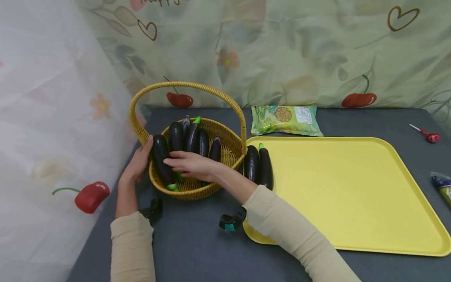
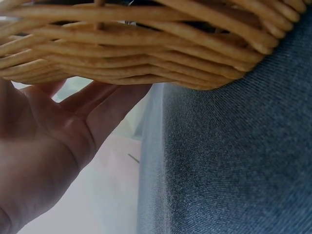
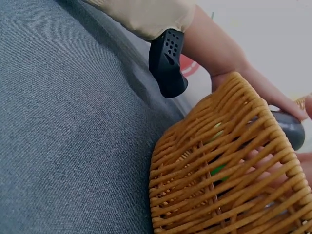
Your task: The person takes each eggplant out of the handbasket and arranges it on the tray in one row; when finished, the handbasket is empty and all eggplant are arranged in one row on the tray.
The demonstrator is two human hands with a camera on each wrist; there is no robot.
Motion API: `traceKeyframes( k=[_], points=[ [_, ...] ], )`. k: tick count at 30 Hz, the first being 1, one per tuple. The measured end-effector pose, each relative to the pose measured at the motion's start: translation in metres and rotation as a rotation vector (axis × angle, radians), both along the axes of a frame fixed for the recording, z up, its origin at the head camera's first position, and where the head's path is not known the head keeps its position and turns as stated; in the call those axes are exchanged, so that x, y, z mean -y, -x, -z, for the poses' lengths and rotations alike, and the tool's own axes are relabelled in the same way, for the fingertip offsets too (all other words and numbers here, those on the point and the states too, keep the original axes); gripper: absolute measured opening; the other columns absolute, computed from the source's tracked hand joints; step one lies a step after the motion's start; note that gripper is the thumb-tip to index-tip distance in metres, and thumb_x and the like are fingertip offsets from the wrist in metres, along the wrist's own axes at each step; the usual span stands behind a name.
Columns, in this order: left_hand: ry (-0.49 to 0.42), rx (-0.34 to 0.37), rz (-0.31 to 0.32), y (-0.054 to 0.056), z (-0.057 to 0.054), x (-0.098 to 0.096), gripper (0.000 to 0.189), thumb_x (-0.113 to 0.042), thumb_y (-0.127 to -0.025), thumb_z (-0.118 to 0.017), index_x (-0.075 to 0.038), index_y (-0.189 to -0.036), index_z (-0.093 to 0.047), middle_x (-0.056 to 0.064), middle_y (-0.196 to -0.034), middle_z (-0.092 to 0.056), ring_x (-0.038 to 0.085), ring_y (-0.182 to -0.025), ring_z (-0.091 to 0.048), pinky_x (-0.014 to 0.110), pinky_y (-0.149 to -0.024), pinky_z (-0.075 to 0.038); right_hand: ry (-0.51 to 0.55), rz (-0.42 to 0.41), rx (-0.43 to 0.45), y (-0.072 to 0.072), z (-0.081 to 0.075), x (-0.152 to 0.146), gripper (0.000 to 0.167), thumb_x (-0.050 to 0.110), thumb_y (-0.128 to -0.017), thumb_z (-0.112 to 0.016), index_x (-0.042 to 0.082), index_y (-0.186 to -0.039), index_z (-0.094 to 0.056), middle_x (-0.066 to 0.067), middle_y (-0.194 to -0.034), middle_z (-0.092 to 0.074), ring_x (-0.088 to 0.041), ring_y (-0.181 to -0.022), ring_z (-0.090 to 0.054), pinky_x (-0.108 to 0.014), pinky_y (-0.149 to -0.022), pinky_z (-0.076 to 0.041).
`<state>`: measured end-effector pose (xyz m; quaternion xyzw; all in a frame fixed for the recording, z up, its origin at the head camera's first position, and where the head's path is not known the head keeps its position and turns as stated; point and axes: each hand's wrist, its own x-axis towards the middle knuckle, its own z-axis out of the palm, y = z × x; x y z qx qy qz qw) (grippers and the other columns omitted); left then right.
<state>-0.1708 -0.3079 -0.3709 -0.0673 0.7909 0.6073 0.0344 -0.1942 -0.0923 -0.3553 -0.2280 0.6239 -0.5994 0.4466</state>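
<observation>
A wicker basket (image 1: 197, 192) with a tall arched handle (image 1: 192, 84) holds several dark eggplants. My left hand (image 1: 139, 160) grips the basket's left side near the foot of the handle; in the left wrist view its fingers (image 2: 114, 105) go up behind the woven wall. My right hand (image 1: 193, 162) reaches over the near rim into the basket, fingers extended to the left. Its fingertips touch the leftmost eggplant (image 1: 161, 156), which leans along the left rim, green stem end toward me. In the right wrist view, the basket wall (image 3: 229, 161) partly hides the right fingers.
Two more eggplants (image 1: 266, 168) lie right of the basket, at the left edge of a yellow tray (image 1: 334, 196). Behind the tray is a green food packet (image 1: 287, 119). A red lollipop (image 1: 432, 137) and another packet (image 1: 444, 188) lie at the far right. Patterned cloth hangs behind and left.
</observation>
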Motion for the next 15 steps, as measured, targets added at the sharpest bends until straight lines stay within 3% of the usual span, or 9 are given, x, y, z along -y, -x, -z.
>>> traceKeyframes(
  k=[3,9,15],
  points=[
    [0.005,0.009,0.007,0.000,0.000,-0.001,0.076,-0.061,-0.096,-0.029,0.003,-0.136,-0.031,0.012,-0.108,-0.044,0.008,-0.081,-0.056,0.022,-0.068,-0.048,-0.034,0.045,-0.094,-0.002,0.001,0.002,0.063,0.032,-0.098,-0.055,0.012,-0.151,-0.026,-0.006,-0.141,-0.043,-0.018,-0.125,-0.046,-0.037,-0.100,-0.037],
    [0.007,0.014,0.011,0.000,0.000,-0.001,0.076,-0.061,-0.096,-0.028,0.002,-0.139,-0.027,0.013,-0.111,-0.041,0.009,-0.084,-0.054,0.022,-0.069,-0.048,-0.142,0.176,-0.409,-0.008,0.001,0.010,0.063,0.032,-0.092,-0.066,0.012,-0.145,-0.039,-0.004,-0.111,-0.063,-0.014,-0.100,-0.059,-0.028,-0.083,-0.047],
    [-0.007,0.000,0.018,0.000,0.000,-0.001,0.075,-0.060,-0.096,-0.028,0.003,-0.137,-0.030,0.013,-0.113,-0.041,0.009,-0.086,-0.054,0.021,-0.071,-0.048,-0.187,0.266,-0.529,-0.013,0.004,0.018,0.067,0.032,-0.086,-0.072,0.012,-0.143,-0.042,-0.004,-0.103,-0.065,-0.012,-0.087,-0.061,-0.026,-0.072,-0.049]
  ],
)
